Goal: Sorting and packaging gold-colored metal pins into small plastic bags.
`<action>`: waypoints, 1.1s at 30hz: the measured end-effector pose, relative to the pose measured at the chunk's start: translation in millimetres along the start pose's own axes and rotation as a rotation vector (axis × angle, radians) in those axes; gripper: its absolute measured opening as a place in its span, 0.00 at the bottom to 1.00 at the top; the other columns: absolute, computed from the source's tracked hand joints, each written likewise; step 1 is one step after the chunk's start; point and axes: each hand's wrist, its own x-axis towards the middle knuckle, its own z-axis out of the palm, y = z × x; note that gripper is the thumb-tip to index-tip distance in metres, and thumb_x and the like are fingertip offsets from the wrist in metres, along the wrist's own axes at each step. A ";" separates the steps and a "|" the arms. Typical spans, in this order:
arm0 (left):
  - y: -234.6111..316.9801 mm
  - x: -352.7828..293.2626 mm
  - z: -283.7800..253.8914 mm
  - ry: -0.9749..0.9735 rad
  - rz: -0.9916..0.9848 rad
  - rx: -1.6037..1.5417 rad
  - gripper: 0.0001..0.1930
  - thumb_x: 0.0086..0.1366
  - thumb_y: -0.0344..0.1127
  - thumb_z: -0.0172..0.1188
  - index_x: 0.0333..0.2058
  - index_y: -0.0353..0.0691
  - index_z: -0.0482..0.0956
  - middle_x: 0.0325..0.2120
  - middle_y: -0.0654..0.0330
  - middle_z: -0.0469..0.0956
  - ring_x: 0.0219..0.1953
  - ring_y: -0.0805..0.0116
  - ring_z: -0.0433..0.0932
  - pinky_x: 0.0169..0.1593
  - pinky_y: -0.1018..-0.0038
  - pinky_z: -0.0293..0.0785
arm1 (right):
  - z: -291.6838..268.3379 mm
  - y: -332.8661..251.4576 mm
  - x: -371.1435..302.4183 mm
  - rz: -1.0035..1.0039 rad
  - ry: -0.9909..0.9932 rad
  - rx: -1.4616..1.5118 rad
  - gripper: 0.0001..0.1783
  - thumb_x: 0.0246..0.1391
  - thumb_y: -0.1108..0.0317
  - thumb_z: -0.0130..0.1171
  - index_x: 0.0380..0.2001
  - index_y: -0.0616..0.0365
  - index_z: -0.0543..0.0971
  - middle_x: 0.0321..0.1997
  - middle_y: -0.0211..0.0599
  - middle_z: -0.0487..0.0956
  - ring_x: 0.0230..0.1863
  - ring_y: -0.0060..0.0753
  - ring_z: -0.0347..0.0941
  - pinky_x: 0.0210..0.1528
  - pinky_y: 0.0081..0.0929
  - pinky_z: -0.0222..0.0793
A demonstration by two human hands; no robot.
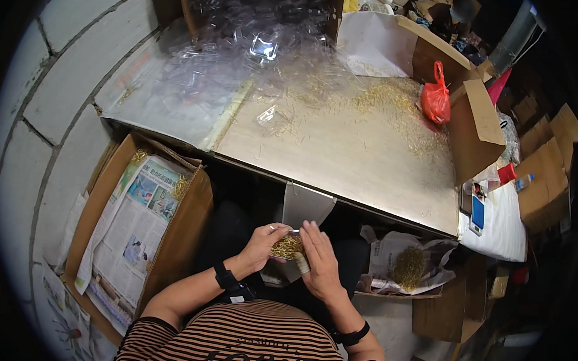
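Observation:
Low in front of my body, a small clear plastic box (287,246) with many thin gold-coloured metal pieces inside is between my hands. My left hand (257,248) is closed on its left side, thumb along the far edge. At the right side, my right hand (322,264) presses against the box, fingers straight and close together, thumb at the near corner. A pale wrapping (302,262) covers that thumb. Whether the lid is fully down cannot be made out. The worktable (353,163) lies ahead, with loose gold pieces (393,104) scattered across its far part.
Clear plastic cases (242,58) pile up at the back left. A newspaper-lined cardboard box (172,240) stands left. On the right, gold pieces (409,267) lie on newspaper below the table edge. A red plastic bag (435,101) sits near a cardboard wall (478,133). Another person (450,20) is far off.

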 end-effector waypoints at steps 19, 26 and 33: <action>65.1 -41.5 -26.5 0.223 0.292 -0.025 0.16 0.68 0.43 0.42 0.40 0.37 0.74 0.32 0.58 0.77 0.29 0.70 0.79 0.22 0.75 0.79 | -4.2 -12.3 27.6 0.067 0.133 0.175 0.25 0.52 0.76 0.49 0.56 0.64 0.66 0.59 0.51 0.66 0.61 0.51 0.62 0.61 0.37 0.57; 179.9 -119.7 -118.4 0.650 0.535 0.011 0.16 0.64 0.43 0.44 0.35 0.38 0.75 0.29 0.56 0.78 0.26 0.66 0.79 0.21 0.73 0.76 | 17.7 -10.2 20.1 0.119 0.015 0.286 0.22 0.53 0.75 0.53 0.53 0.64 0.67 0.52 0.53 0.71 0.52 0.51 0.70 0.54 0.34 0.65; 182.2 -88.8 -258.2 0.764 0.362 0.105 0.10 0.63 0.38 0.50 0.33 0.38 0.74 0.23 0.61 0.74 0.23 0.69 0.74 0.25 0.72 0.74 | 11.9 -18.7 14.3 0.243 -0.182 0.255 0.24 0.50 0.77 0.54 0.52 0.62 0.67 0.51 0.49 0.72 0.49 0.50 0.71 0.51 0.35 0.68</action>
